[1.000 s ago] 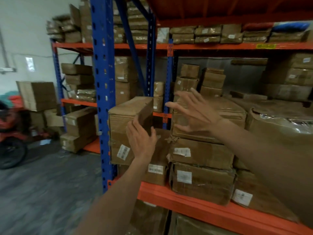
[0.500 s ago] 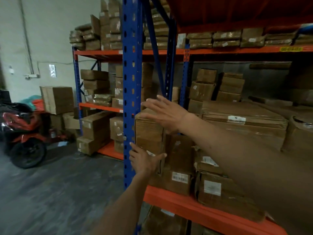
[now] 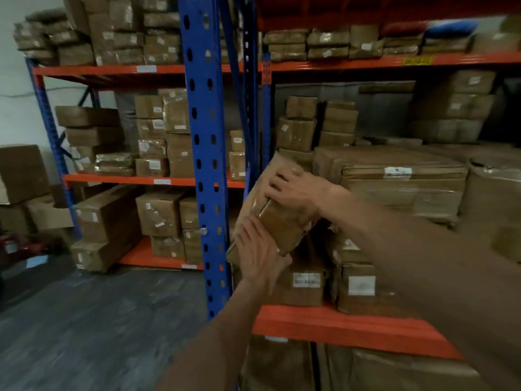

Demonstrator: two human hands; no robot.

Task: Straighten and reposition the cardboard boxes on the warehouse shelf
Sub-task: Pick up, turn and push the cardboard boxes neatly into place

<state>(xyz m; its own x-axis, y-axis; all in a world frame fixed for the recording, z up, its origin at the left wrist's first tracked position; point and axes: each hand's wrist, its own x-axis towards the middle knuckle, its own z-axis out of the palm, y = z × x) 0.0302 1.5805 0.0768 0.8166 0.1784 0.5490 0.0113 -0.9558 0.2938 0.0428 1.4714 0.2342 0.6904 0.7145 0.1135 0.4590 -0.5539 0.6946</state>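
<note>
Tilted cardboard box (image 3: 277,214): you grasp it with both hands, left hand (image 3: 260,253) on its lower face, right hand (image 3: 294,189) on top, above labelled boxes (image 3: 306,280) on the orange shelf (image 3: 338,324), beside the blue upright (image 3: 205,165).

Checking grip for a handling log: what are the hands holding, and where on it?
A tilted cardboard box: the right hand grips its upper end, the left hand its lower front corner.

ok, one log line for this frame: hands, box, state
left hand: flat on lower face | right hand: gripping top | tilted box: atop stack beside blue upright | phase: repositioning
</note>
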